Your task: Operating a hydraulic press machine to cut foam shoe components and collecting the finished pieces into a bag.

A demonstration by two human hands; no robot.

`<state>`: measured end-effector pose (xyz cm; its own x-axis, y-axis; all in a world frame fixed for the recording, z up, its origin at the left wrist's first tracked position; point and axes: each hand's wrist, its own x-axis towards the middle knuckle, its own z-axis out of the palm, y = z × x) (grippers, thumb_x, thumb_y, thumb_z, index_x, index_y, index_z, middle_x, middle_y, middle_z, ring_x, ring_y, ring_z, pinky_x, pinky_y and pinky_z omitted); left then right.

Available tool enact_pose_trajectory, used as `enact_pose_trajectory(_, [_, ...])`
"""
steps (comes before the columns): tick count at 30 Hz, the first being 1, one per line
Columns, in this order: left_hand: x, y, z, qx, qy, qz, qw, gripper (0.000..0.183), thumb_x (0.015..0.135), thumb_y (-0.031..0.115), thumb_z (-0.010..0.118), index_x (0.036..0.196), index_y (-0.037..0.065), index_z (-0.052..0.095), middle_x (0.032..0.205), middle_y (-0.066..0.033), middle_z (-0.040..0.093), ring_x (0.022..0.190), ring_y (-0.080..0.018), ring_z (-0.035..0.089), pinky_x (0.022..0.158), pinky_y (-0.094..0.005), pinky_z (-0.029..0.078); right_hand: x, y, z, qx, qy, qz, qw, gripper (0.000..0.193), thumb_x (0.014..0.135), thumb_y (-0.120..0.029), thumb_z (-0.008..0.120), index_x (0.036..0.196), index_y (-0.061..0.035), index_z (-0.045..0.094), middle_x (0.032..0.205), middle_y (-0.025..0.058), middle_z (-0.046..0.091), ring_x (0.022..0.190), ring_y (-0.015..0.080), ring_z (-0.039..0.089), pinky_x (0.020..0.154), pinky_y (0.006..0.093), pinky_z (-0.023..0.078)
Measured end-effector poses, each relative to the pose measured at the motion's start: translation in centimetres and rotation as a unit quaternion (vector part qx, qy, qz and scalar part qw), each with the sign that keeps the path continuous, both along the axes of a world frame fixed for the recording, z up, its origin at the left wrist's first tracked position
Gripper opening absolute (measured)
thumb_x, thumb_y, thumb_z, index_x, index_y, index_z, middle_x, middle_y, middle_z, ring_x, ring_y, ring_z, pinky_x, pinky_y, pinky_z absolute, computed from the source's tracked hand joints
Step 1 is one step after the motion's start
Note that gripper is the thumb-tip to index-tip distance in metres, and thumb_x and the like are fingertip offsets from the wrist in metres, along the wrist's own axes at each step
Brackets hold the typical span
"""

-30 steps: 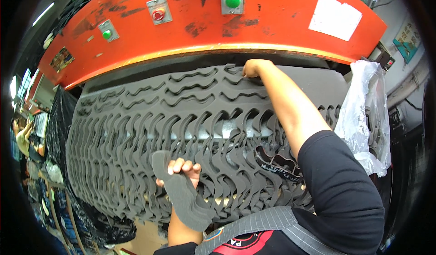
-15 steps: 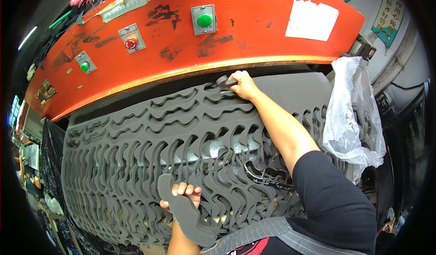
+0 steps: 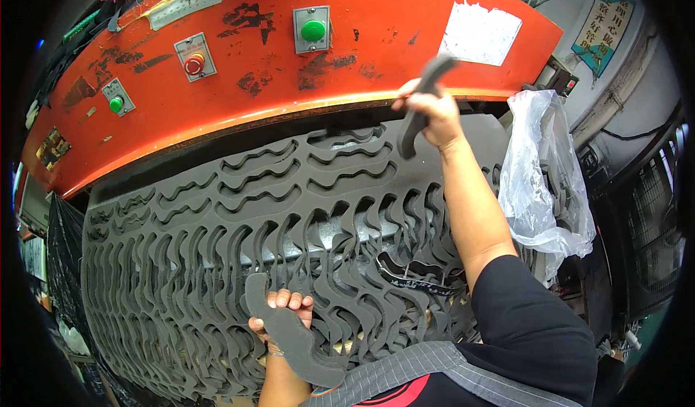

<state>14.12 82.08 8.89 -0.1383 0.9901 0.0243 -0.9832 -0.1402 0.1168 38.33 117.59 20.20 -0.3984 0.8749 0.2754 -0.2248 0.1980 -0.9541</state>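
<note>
A dark grey, wavy foam piece (image 3: 295, 340) rests in my left hand (image 3: 289, 309), fingers curled over its edge, close to my body. My right hand (image 3: 436, 114) is raised at the far side with its fingers closed around a second wavy foam piece (image 3: 414, 126), which is slightly smeared by motion. Below both hands spreads a large grey foam sheet (image 3: 470, 143) cut with rows of wavy openings. A black curved cutting die (image 3: 416, 275) with white writing lies on the sheet between my arms.
An orange machine beam (image 3: 239, 66) with green buttons and a red knob (image 3: 194, 64) spans the far side, just above the sheet. A clear plastic bag (image 3: 539, 182) holding grey pieces hangs at the right. Black plastic sheeting (image 3: 64, 255) drapes at the left.
My right hand has lifted its foam piece up out of the sheet and moved right, in front of the orange beam. My left hand keeps its piece in nearly the same place.
</note>
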Motion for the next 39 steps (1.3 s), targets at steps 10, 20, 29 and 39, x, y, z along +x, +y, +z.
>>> enact_pose_trajectory(10, [0.1, -0.6, 0.3, -0.003, -0.007, -0.02, 1.0, 0.034, 0.072, 0.035, 0.066, 0.094, 0.011, 0.063, 0.097, -0.001, 0.063, 0.094, -0.0188, 0.059, 0.094, -0.0388, 0.04, -8.3, -4.9, -8.1, 0.252, -0.649, 0.253, 0.672, 0.041, 0.072, -0.021, 0.066, 0.108, -0.0012, 0.065, 0.104, 0.0204, 0.066, 0.099, 0.0353, 0.062, 0.087, 0.0415, 0.05])
enact_pose_trajectory(20, [-1.5, 2.6, 3.0, -0.095, 0.089, -0.037, 0.991, 0.042, 0.071, 0.033, 0.06, 0.101, 0.003, 0.057, 0.098, -0.0097, 0.06, 0.095, -0.0251, 0.058, 0.083, -0.0409, 0.05, -11.9, -4.9, -6.1, 0.135, -0.773, 0.312, 0.536, 0.044, 0.066, -0.022, 0.071, 0.104, 0.0002, 0.069, 0.109, 0.0191, 0.066, 0.102, 0.031, 0.063, 0.083, 0.0393, 0.051])
enact_pose_trajectory(29, [-5.1, 19.4, -1.0, -0.402, 0.605, 0.095, 0.681, 0.032, 0.07, 0.027, 0.075, 0.081, -0.002, 0.066, 0.077, -0.0013, 0.057, 0.068, -0.0135, 0.047, 0.065, -0.0308, 0.041, -10.9, -4.4, -7.8, 0.113, -0.705, 0.253, 0.653, 0.036, 0.066, -0.023, 0.069, 0.097, -0.0038, 0.072, 0.106, 0.0155, 0.068, 0.097, 0.029, 0.065, 0.083, 0.0406, 0.051])
enact_pose_trajectory(39, [-3.8, 21.3, 0.5, -0.305, 0.515, 0.039, 0.8, 0.018, 0.081, 0.019, 0.062, 0.08, 0.001, 0.063, 0.081, -0.0035, 0.061, 0.069, -0.015, 0.058, 0.07, -0.0287, 0.049, 21.2, -6.5, 8.1, 0.105, 0.084, -0.241, 0.961, 0.039, 0.074, -0.009, 0.073, 0.111, -0.0022, 0.06, 0.103, 0.0032, 0.064, 0.097, 0.0147, 0.06, 0.088, 0.032, 0.048])
